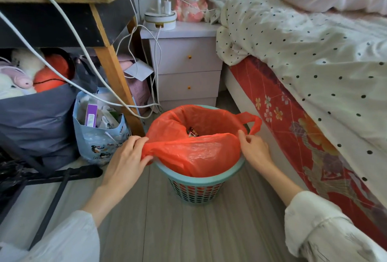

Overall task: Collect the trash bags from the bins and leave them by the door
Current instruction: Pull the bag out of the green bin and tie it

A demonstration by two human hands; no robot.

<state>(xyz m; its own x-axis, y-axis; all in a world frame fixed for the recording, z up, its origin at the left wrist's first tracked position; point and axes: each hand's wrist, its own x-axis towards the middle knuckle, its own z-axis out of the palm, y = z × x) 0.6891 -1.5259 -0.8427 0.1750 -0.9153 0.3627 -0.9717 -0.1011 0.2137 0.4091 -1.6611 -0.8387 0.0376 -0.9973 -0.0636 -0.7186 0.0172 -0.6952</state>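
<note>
both hands, l (127, 152) & r (254, 148), pinch red bag (194, 152) edges at bin (196, 190) rim.

A grey wood-plank floor (188, 230) carries a teal perforated bin (196, 190) at its centre. Left of the bin stand a blue printed bag (100, 142) and a dark grey fabric bag (37, 123). Behind the bin stands a pale nightstand (186, 65). Right of the bin runs a bed (303, 98).

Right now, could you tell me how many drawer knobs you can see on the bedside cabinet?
2: one knob on the upper drawer front, one knob on the drawer below. The lowest panel shows none.
</note>
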